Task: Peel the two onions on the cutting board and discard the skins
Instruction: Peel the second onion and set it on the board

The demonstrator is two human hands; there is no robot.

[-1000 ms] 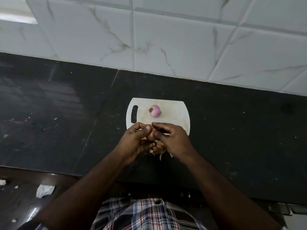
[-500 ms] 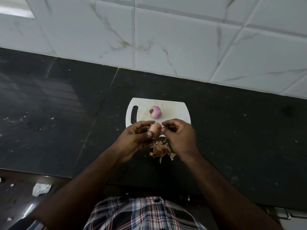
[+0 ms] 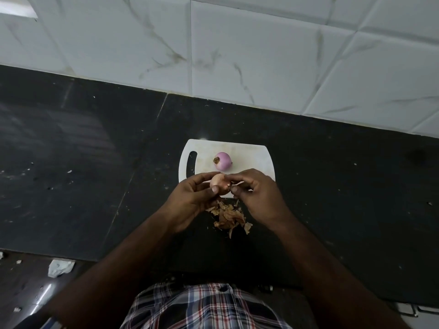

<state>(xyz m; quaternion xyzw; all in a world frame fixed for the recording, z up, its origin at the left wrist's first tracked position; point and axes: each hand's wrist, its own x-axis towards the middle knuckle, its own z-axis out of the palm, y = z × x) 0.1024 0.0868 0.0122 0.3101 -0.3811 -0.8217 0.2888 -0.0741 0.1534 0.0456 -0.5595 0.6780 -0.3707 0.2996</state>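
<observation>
A small white cutting board (image 3: 251, 157) lies on the black counter. On it rests a peeled purple onion (image 3: 222, 160). Just above the board's near edge, my left hand (image 3: 190, 200) holds a pale brownish onion (image 3: 219, 182) between thumb and fingers. My right hand (image 3: 256, 195) pinches at that onion's right side, where a scrap of dry skin shows. A heap of brown onion skins (image 3: 229, 216) lies on the counter below my hands.
The black stone counter (image 3: 83, 162) stretches wide to left and right, backed by a white tiled wall (image 3: 237, 55). A crumpled white scrap (image 3: 59, 267) lies on the floor at the lower left. My checked shirt (image 3: 204, 307) is at the bottom.
My hands have parted a little, so the brownish onion between them shows more. The heap of skins is more exposed. The purple onion has not moved.
</observation>
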